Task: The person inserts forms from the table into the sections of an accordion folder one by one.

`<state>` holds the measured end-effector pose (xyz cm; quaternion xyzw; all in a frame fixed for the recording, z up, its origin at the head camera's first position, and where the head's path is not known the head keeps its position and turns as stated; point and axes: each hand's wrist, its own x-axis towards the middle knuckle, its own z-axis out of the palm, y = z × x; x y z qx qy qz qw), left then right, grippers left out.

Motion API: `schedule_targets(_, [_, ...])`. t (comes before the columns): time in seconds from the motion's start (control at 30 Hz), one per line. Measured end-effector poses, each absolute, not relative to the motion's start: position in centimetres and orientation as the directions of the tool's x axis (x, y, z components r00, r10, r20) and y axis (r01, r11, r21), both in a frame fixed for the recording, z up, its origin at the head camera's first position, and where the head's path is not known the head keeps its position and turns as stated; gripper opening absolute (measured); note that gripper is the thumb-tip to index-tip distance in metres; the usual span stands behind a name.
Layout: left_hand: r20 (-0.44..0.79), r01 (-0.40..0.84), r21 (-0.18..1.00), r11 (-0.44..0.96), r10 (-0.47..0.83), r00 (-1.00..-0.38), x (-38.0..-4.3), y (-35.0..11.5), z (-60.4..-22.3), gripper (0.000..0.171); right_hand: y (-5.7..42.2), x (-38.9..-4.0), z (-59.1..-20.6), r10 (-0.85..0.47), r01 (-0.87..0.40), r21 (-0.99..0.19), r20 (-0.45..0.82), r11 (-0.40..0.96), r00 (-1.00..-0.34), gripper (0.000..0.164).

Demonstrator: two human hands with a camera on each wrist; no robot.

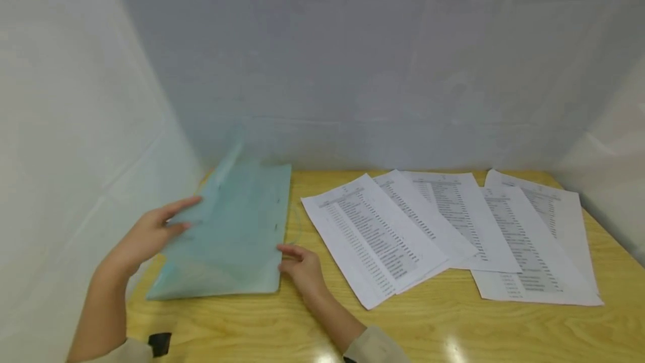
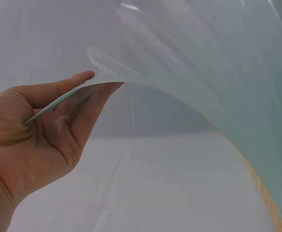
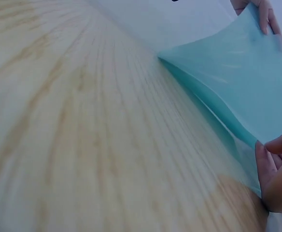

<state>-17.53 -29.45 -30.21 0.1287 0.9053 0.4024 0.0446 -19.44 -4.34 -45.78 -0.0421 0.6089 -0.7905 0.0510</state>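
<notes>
A pale teal plastic folder (image 1: 247, 228) lies on the left of the wooden table, its cover lifted and blurred. My left hand (image 1: 146, 237) pinches the raised cover near its left side. In the left wrist view the thumb of that hand (image 2: 39, 130) is on one face of the curved sheet (image 2: 213, 82) and the fingers are on the other. Down at the folder's lower right edge, my right hand (image 1: 304, 270) holds the corner between thumb and fingers. The right wrist view shows this hand (image 3: 280, 179) pinching the bent teal sheet (image 3: 237, 87).
Several printed paper sheets (image 1: 373, 240) lie fanned and overlapping right of the folder on the table (image 1: 242, 324). A thin loop of cord (image 1: 298, 223) sits by the folder's right edge. Pale sheeting (image 1: 353, 71) hangs behind the table and at both sides.
</notes>
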Motion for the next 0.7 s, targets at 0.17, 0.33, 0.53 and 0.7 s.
schedule_targets(0.17, [-0.006,0.150,0.791,0.594,0.252,-0.968,-17.5,-30.8,-29.7,0.056,-4.1,-19.5,-45.8,-0.113,0.053,-0.954,-0.020,-0.296,-0.993,0.036])
schedule_targets(0.33, [-0.032,0.126,0.835,0.536,0.275,-0.961,-17.5,-31.4,-29.5,0.064,-3.8,-19.4,-45.7,-0.093,0.067,-0.948,-0.040,-0.313,-0.995,0.036])
schedule_targets(0.53, [0.005,0.167,0.843,0.512,0.303,-0.953,-17.4,-31.6,-29.7,0.072,-3.2,-18.9,-45.4,-0.093,0.080,-0.939,-0.052,-0.334,-0.994,0.036])
schedule_targets(0.7, [0.055,0.186,0.838,0.514,0.259,-0.964,-17.4,-31.5,-29.7,0.063,-3.0,-19.1,-45.6,-0.102,0.087,-0.937,-0.056,-0.339,-0.993,0.037])
